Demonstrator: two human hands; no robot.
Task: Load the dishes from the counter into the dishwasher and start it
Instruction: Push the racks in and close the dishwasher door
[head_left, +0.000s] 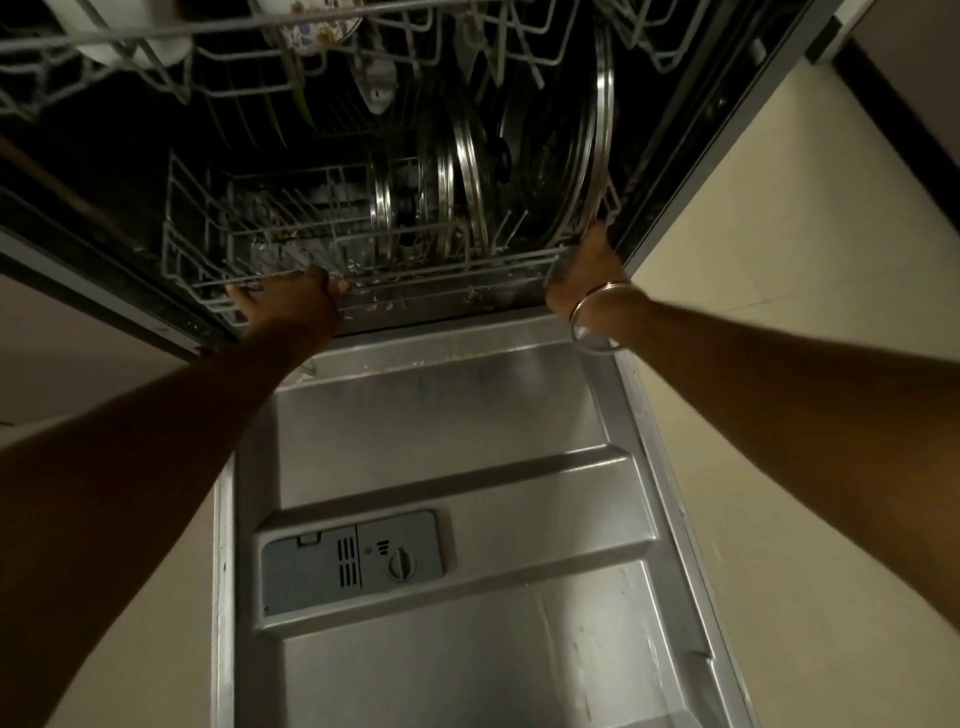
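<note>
Your left hand (288, 299) and right hand (584, 275) curl round lower rack (447, 270) front rail. Steel lids (467, 192) make it heavy, rattly; grip rail wide, move evenly.

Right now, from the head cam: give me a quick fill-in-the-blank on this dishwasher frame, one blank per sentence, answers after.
1. Both hands grip the front rim of the ____ rack.
2. The bangle sits on the ____ wrist.
3. The dishwasher door is ____.
4. The detergent dispenser is set into the ____.

Answers: lower; right; open; door
</note>
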